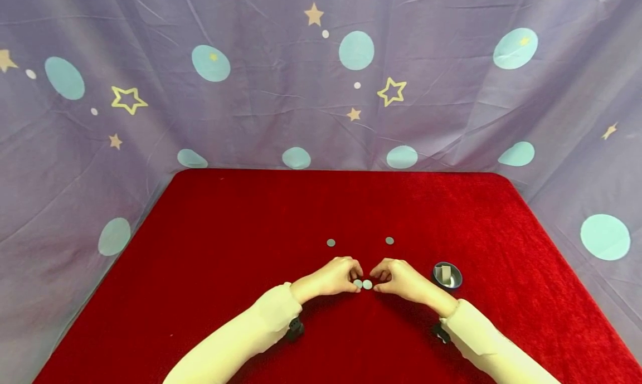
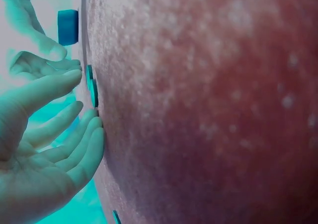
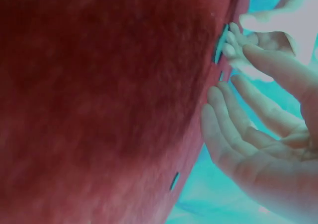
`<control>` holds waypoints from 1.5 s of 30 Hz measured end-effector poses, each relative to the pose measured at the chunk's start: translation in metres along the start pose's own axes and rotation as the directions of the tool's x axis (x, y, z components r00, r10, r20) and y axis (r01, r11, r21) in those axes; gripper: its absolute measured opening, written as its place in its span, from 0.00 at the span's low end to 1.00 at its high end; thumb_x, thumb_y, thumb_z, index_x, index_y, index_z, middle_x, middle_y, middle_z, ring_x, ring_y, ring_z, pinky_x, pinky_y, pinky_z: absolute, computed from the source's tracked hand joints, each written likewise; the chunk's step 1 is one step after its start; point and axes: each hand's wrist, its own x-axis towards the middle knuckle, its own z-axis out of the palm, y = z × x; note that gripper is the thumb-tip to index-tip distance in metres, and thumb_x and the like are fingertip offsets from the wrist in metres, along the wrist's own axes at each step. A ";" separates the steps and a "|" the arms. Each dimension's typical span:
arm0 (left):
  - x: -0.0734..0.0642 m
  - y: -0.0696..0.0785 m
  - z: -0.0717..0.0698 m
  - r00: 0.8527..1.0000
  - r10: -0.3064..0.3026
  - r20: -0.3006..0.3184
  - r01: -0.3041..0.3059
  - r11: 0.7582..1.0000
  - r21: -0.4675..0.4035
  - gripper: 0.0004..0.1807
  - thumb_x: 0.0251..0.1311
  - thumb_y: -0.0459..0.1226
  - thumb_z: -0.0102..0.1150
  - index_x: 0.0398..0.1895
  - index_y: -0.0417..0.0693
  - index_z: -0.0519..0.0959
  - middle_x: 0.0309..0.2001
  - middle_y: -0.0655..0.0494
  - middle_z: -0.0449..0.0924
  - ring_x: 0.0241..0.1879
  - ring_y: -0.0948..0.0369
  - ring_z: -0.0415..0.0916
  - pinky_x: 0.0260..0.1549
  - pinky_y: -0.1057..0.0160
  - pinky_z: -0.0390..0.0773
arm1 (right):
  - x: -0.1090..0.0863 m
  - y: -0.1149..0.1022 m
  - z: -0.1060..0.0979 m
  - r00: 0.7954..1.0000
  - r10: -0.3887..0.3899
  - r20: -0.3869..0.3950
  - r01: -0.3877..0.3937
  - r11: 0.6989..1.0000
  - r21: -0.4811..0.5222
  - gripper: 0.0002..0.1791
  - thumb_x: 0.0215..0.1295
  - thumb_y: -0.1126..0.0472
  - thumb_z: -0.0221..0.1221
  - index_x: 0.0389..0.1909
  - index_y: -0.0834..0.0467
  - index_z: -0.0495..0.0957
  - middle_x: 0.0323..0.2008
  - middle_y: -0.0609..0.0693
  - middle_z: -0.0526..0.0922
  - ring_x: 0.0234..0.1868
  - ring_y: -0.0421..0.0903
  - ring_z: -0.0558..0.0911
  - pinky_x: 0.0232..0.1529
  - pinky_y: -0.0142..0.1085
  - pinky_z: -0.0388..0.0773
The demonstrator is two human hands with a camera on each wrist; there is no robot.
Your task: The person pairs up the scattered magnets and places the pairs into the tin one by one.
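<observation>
Two small grey coins [image 1: 358, 283] [image 1: 368, 284] lie side by side on the red cloth [image 1: 251, 250] between my hands. My left hand [image 1: 353, 276] rests on the cloth just left of them, its fingers loosely bent and their tips at the left coin [image 2: 89, 76]. Mirroring it from the right, my right hand [image 1: 378, 276] has its fingertips by the right coin [image 3: 220, 44]. In both wrist views the fingers [image 2: 74, 129] [image 3: 223, 119] lie relaxed against the cloth, and neither hand grips anything. Whether the fingertips actually touch the coins is unclear.
Two more coins [image 1: 331, 242] [image 1: 389, 240] lie a little farther out on the cloth. A small dark bowl [image 1: 453, 270] with a pale object inside stands just right of my right hand. A purple star-patterned sheet [image 1: 321, 94] hangs behind the table.
</observation>
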 end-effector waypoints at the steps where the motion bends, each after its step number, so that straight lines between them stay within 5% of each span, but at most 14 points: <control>1: 0.000 0.001 0.000 1.000 0.006 -0.003 -0.006 1.000 -0.003 0.13 0.45 0.35 0.65 0.35 0.41 0.77 0.30 0.55 0.75 0.31 0.63 0.73 0.32 0.74 0.70 | -0.002 0.000 -0.002 1.000 -0.002 -0.004 0.002 1.000 0.008 0.11 0.49 0.67 0.63 0.34 0.66 0.78 0.31 0.52 0.78 0.30 0.45 0.78 0.30 0.30 0.74; 10: 0.000 0.007 0.007 1.000 -0.001 -0.009 0.001 1.000 0.008 0.12 0.49 0.36 0.62 0.37 0.42 0.76 0.33 0.55 0.73 0.33 0.63 0.72 0.33 0.73 0.70 | -0.026 0.004 -0.014 0.997 -0.024 -0.074 0.025 1.000 0.018 0.12 0.51 0.63 0.62 0.36 0.65 0.78 0.33 0.53 0.78 0.32 0.46 0.78 0.34 0.36 0.76; 22: 0.005 0.010 0.013 0.999 -0.035 0.004 0.035 0.997 0.069 0.15 0.48 0.39 0.63 0.40 0.43 0.76 0.33 0.56 0.69 0.33 0.64 0.65 0.34 0.72 0.66 | -0.051 0.007 -0.029 0.984 0.033 -0.172 -0.039 0.999 -0.034 0.15 0.53 0.60 0.61 0.40 0.63 0.77 0.35 0.52 0.79 0.34 0.46 0.77 0.35 0.37 0.75; 38: 0.011 0.004 0.014 0.997 0.075 -0.022 -0.073 0.994 0.087 0.12 0.44 0.36 0.67 0.31 0.43 0.76 0.29 0.54 0.70 0.29 0.63 0.68 0.31 0.72 0.68 | -0.077 0.014 -0.045 0.940 0.050 -0.338 -0.076 0.995 -0.065 0.13 0.51 0.61 0.63 0.39 0.60 0.78 0.36 0.51 0.79 0.35 0.45 0.79 0.32 0.38 0.76; 45: 0.011 0.004 0.014 0.994 0.106 -0.015 -0.104 0.988 0.110 0.10 0.44 0.37 0.66 0.30 0.43 0.77 0.28 0.55 0.72 0.28 0.64 0.68 0.30 0.73 0.67 | -0.091 0.019 -0.053 0.923 0.112 -0.369 -0.156 0.983 -0.092 0.14 0.51 0.60 0.63 0.40 0.60 0.78 0.35 0.47 0.79 0.34 0.46 0.79 0.32 0.37 0.75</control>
